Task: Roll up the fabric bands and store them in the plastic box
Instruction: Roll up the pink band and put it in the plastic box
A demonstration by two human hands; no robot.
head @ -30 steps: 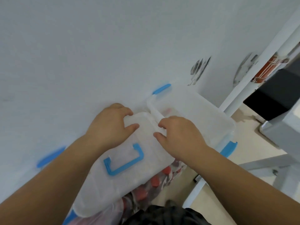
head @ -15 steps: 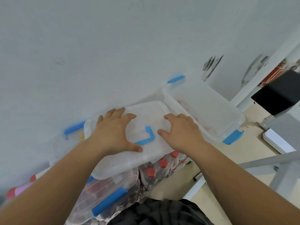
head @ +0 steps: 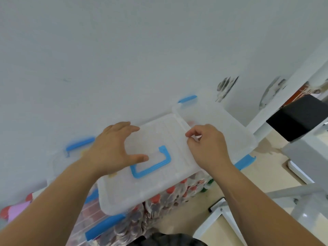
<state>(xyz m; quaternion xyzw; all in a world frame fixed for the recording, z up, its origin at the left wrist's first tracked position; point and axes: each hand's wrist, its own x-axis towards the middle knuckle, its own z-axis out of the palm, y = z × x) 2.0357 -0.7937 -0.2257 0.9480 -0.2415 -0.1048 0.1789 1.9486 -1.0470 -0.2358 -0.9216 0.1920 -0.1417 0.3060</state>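
Note:
A translucent plastic lid [head: 159, 135] with a blue handle [head: 150, 167] lies level in front of me, against the white wall. My left hand [head: 110, 148] rests flat on its left part, fingers spread and thumb beside the handle. My right hand [head: 207, 146] pinches the lid's right edge with curled fingers. Just right of the lid stands the open translucent plastic box [head: 229, 125] with blue clips. Something faintly red shows through its near wall, too blurred to name. No fabric band is plainly visible.
Under the lid sits another clear box with blue clips [head: 104, 226], and beside it a shrink-wrapped pack of red-capped bottles [head: 170, 189]. A white metal frame [head: 221, 215] and a black block [head: 298, 118] stand on the right over a beige floor.
The lid has swung from tilted to level and shifted left, off the open box. My left hand went flat on it; my right hand moved to its right edge and pinched it.

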